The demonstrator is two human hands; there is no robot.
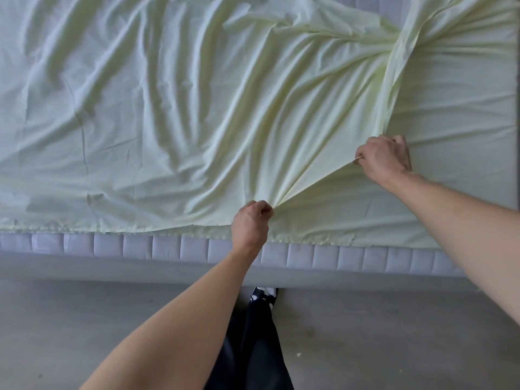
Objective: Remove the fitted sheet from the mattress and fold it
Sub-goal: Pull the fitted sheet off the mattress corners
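Both hands pinching the pale yellow fitted sheet [174, 114] loose on the mattress [323, 256].

L hand [250, 220] at approx 6 o'clock near the bed's near edge, grip clenched on a bunch of sheet; R hand [384, 157] at approx 3 o'clock, grip clenched on a raised ridge of fabric running up toward 1 o'clock. Sheet lies wrinkled across the mattress top, its hem w/ elastic along the near edge, quilted mattress side bare below. Grey floor [84, 319] underneath.
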